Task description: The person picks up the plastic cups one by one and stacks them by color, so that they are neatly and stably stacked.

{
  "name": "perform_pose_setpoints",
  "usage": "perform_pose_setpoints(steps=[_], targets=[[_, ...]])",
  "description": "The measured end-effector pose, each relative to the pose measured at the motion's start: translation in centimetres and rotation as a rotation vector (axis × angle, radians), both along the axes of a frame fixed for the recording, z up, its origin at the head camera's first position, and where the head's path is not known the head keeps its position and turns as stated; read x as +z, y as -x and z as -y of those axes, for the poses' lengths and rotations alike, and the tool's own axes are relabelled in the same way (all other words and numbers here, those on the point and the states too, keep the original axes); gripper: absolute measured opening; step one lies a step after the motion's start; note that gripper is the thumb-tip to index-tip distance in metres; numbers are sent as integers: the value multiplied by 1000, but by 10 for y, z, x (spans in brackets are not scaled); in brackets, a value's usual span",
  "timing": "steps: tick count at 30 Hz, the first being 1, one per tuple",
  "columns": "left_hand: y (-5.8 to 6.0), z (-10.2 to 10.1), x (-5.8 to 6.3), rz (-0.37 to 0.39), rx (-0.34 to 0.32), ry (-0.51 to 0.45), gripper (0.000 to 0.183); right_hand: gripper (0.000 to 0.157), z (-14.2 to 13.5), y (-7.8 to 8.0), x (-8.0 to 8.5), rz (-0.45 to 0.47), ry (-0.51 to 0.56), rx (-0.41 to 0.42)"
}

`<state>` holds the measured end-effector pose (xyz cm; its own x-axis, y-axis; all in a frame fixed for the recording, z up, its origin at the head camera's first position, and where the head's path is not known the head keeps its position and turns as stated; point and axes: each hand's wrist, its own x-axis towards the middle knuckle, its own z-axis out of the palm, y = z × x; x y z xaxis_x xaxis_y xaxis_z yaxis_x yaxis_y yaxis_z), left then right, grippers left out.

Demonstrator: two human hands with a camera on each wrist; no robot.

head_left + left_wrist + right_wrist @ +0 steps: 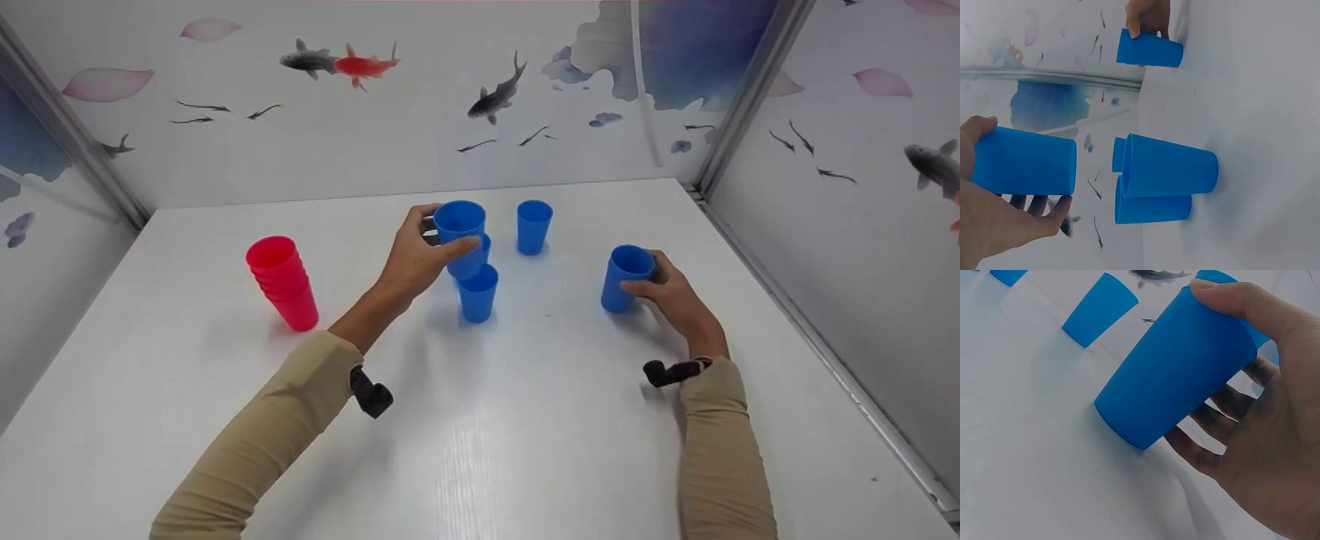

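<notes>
My left hand grips a blue plastic cup by its sides, thumb in front. In the left wrist view this cup hangs clear of the table. Below it one blue cup stands upright, and another behind is partly hidden. My right hand holds blue cups, one nested in the other, at the right side of the table. The right wrist view shows the thumb near the rim of the outer cup, whose base is at the table surface.
A leaning-looking stack of red cups stands at the left. Another blue cup stands upright toward the back, between my hands. The white table is bounded by printed wall panels at the back and sides.
</notes>
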<state>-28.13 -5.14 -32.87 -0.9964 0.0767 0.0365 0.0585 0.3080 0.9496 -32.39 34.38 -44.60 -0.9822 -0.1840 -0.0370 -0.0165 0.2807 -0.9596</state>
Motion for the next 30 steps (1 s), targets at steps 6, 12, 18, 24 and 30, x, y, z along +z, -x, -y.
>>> perform_pose_setpoints(steps=[6, 12, 18, 24, 30], targets=[[7, -29, 7, -6, -57, -10, 76, 78, -1, -1, -1, -1, -12, 0], [9, -59, 11, -31, -124, 6, 75, 80, -2, 1, 0, 9, -17, -6], [11, -89, 10, -36, -156, -22, 75, 81, -1, 2, -1, 14, -14, -11], [14, -115, 8, -26, -155, -39, 77, 86, -1, 2, -1, 23, -50, -32], [16, -137, 4, -31, -167, -35, 78, 88, -1, 4, -1, 25, -63, -37]])
